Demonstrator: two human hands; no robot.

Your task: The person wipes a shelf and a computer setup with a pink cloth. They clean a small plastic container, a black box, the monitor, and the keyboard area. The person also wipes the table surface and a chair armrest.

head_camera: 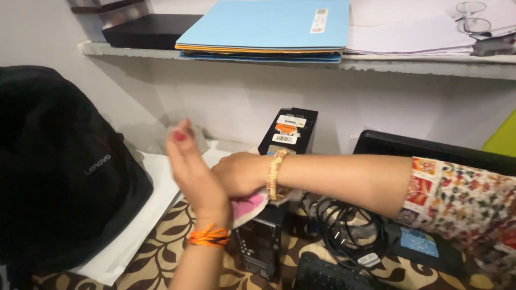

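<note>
Left hand [189,171] raised nearest, fingers up and loosely open, gripping nothing visible. Right hand [239,173] just behind, closed on pink-and-white cloth [248,207], pressed atop upright black computer tower [271,215]; long axis running away toward wall.

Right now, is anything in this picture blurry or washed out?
Head view: the left hand is slightly motion-blurred at the fingertips; the white papers on the shelf look overexposed; the black backpack loses detail in shadow; the right hand is fairly sharp.
</note>
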